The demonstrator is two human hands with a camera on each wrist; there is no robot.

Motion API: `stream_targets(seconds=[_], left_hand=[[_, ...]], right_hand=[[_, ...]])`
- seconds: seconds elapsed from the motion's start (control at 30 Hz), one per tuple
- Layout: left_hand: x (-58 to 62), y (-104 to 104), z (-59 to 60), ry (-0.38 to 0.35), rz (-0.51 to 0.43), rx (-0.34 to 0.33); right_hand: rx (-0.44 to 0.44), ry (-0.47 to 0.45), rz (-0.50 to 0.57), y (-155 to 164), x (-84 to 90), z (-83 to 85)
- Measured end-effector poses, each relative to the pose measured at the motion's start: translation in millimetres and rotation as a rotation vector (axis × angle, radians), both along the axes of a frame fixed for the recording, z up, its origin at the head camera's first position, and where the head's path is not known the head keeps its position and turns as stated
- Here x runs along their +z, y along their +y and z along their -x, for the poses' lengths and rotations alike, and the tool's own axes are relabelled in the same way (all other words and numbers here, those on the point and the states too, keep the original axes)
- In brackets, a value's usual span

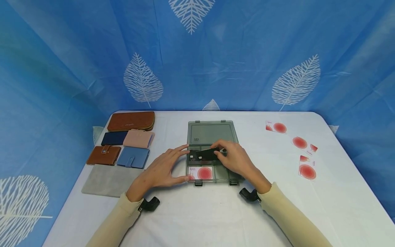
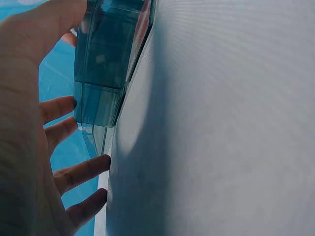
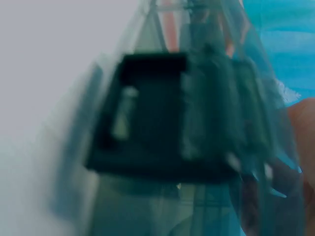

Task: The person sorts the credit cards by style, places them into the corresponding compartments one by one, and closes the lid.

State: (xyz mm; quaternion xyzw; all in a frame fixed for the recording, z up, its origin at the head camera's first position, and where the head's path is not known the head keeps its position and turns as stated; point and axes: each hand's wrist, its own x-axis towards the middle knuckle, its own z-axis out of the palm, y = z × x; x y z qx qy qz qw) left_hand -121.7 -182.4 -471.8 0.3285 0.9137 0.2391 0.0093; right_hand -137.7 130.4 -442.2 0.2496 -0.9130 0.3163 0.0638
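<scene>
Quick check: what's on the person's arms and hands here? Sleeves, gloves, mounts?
Both arms wear long cream sleeves down to the wrists. The left hand and right hand are bare: no gloves, and no rings that can be made out. A small black camera mount sits under each wrist, left and right. No cables show.

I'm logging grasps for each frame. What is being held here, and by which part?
The right hand pinches a black card by its right end, over the open box. The left hand holds nothing.

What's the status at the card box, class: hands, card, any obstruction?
Right hand pinches black card, tilted over open grey box. Left hand open, fingertips at the box's left side. White-and-red card lies in the front-left compartment. Nothing blocking.
</scene>
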Motion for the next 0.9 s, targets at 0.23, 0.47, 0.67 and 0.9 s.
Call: stream_targets(seconds=[0.23,0.47,0.67,0.9], left_hand=[[0.1,0.6,0.3,0.007,0.002,-0.003],[1.2,1.0,1.3,-0.002,0.001,-0.006],[0.0,0.3,0.7,-0.004,0.002,-0.005],[-1.1,0.1,0.4,0.001,-0.008,-0.005]], right_hand=[[0.005,0.015,-0.032,-5.8,-6.8,-2.8],[0.034,0.060,-0.074,-7.2,-8.3,-3.6],[0.083,0.039,-0.167,-10.5,-6.5,-5.6],[0.109,0.030,-0.223,-10.1,-6.7,-7.0]])
